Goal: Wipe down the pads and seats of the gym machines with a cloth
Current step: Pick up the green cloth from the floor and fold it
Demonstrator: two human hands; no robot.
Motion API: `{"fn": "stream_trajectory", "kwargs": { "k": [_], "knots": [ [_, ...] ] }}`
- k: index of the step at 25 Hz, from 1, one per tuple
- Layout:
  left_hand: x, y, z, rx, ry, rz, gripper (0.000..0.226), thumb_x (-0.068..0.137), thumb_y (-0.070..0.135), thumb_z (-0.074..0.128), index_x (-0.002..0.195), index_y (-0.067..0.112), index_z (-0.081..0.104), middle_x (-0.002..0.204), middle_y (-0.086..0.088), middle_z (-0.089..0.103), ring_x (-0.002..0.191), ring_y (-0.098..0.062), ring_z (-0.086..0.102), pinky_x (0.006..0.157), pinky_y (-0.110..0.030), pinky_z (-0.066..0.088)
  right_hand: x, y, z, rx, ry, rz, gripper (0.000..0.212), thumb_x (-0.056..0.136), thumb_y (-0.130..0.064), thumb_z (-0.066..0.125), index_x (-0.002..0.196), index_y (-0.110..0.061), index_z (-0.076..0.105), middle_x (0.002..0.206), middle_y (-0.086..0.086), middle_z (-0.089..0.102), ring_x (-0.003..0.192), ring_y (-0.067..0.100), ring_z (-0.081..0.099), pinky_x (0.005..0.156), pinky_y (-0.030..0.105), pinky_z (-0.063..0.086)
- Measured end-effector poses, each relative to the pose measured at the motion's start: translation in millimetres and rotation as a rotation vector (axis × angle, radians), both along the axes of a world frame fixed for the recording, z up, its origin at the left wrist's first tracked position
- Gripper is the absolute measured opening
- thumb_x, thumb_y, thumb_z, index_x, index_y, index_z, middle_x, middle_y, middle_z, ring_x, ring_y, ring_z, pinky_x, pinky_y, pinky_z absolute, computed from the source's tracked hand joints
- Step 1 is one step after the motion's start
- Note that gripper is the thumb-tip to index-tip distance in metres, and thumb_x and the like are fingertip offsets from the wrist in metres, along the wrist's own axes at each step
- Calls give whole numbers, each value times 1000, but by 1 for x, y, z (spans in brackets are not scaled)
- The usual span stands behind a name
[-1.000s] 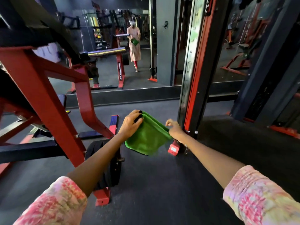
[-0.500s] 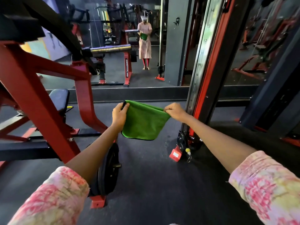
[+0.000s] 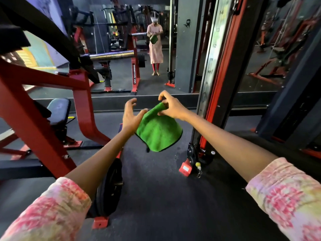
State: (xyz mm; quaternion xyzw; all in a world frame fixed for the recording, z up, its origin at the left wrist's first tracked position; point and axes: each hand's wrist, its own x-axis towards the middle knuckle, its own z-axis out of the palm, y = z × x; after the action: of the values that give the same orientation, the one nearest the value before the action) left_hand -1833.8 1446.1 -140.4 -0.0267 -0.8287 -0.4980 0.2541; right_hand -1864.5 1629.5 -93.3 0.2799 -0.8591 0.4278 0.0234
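No wiping had begun — the right hand (image 3: 171, 107) pinched the cloth (image 3: 159, 131) in its grip; the left hand (image 3: 131, 115) was spread; the seat (image 3: 59, 110) stood well apart — untouched.

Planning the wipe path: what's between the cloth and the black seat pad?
In the head view, the machine's red upright stands between the cloth and the seat pad; the left hand too.

Floor (image 3: 156, 197) ahead open btwn red frame (image 3: 34, 122) w/ weight plate (image 3: 109, 188) left & upright post (image 3: 213, 75) right.
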Motion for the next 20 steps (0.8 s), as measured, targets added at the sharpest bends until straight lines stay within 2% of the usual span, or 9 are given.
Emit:
{"fn": "stream_trajectory", "kwargs": {
  "k": [2, 4, 6, 8, 11, 13, 16, 18, 20],
  "knots": [
    [-2, 21, 16, -110, -20, -199, 39, 85, 32, 64, 115, 8, 55, 105, 3, 58, 94, -6, 53, 85, -20, 42, -3, -6, 2, -56, 3, -6, 44, 74, 8, 68, 99, -14, 39, 85, 14, 59, 74, 16, 52, 68, 31, 44],
    [-7, 36, 23, -102, -49, -220, 17, 91, 29, 60, 92, 12, 60, 77, 6, 56, 69, 0, 49, 66, -20, 41, -5, -5, 3, -99, 39, -7, 38, 75, 8, 64, 98, -12, 43, 80, 14, 62, 70, 17, 53, 66, 32, 43],
    [-15, 42, 23, -72, 1, -143, 33, 94, 23, 56, 62, 18, 47, 57, 8, 42, 52, -2, 36, 56, -27, 31, -5, 2, 2, -114, 71, -16, 36, 75, -4, 74, 98, -9, 47, 77, 5, 60, 69, 13, 54, 66, 26, 43],
    [-22, 44, 20, -105, 53, -42, 50, 95, 19, 55, 50, 22, 32, 48, 8, 32, 47, -4, 27, 54, -31, 25, -4, 9, -3, -85, 28, -48, 37, 76, -20, 77, 100, -7, 52, 79, 2, 60, 69, 9, 54, 66, 22, 44],
    [-26, 44, 11, -97, 70, 57, 55, 95, 19, 55, 47, 21, 26, 45, 7, 29, 45, -5, 25, 54, -33, 23, 0, 23, -20, 90, -330, 51, 31, 79, -25, 74, 103, -9, 64, 91, 3, 68, 76, 8, 63, 74, 22, 51],
    [-31, 40, 4, -51, 48, 84, 55, 95, 21, 54, 48, 20, 26, 45, 6, 28, 46, -6, 25, 54, -34, 25, -2, 35, -32, 87, -489, 75, 21, 77, -19, 76, 94, -9, 67, 83, 0, 70, 68, 4, 66, 69, 18, 54],
    [-44, 34, -3, 206, -64, 115, 52, 94, 35, 54, 51, 19, 28, 51, 3, 30, 51, -10, 28, 55, -32, 26, -16, 35, -32, -66, -426, -45, 29, 72, -11, 79, 96, 2, 67, 77, 1, 67, 62, 5, 63, 62, 17, 52],
    [-48, 33, -9, 438, -242, 38, 45, 89, 51, 55, 59, 19, 42, 61, -2, 44, 57, -12, 43, 57, -30, 38, -28, 27, -25, -150, -374, -58, 35, 71, -7, 79, 102, 4, 67, 85, 7, 68, 64, 7, 61, 62, 16, 52],
    [-54, 30, -18, 404, -324, -65, 31, 90, 38, 60, 74, 12, 60, 70, -1, 59, 60, -6, 58, 62, -28, 51, -51, 22, -23, -165, -335, -53, 34, 71, -7, 79, 101, 3, 68, 89, 10, 67, 66, 9, 60, 64, 18, 50]
  ]
}}
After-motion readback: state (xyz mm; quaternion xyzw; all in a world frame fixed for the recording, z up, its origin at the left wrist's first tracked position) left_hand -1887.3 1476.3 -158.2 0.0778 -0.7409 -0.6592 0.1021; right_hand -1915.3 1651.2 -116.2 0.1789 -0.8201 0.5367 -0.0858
